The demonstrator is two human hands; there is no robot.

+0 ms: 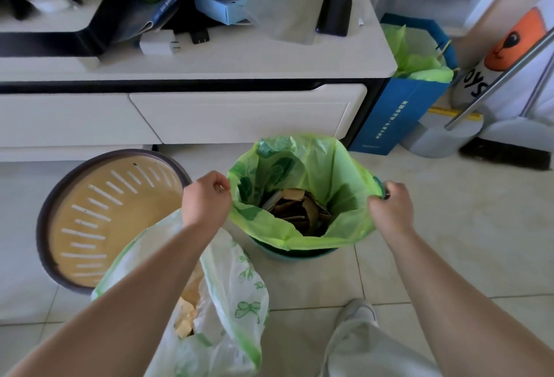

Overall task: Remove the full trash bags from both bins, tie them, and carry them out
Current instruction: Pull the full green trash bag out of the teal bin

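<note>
White bow-print trash bag [227, 301] sits nearest on the floor, mouth open and untied, already out of the empty tan slotted bin [114, 214], probably parked until the second bag is out. Left hand [207, 199] and right hand [391, 205] are both closed, pinching opposite rim edges of the green trash bag [302, 167]. This bag hangs between the fists, holding cardboard scraps, still seated in the teal bin [287, 252].
</note>
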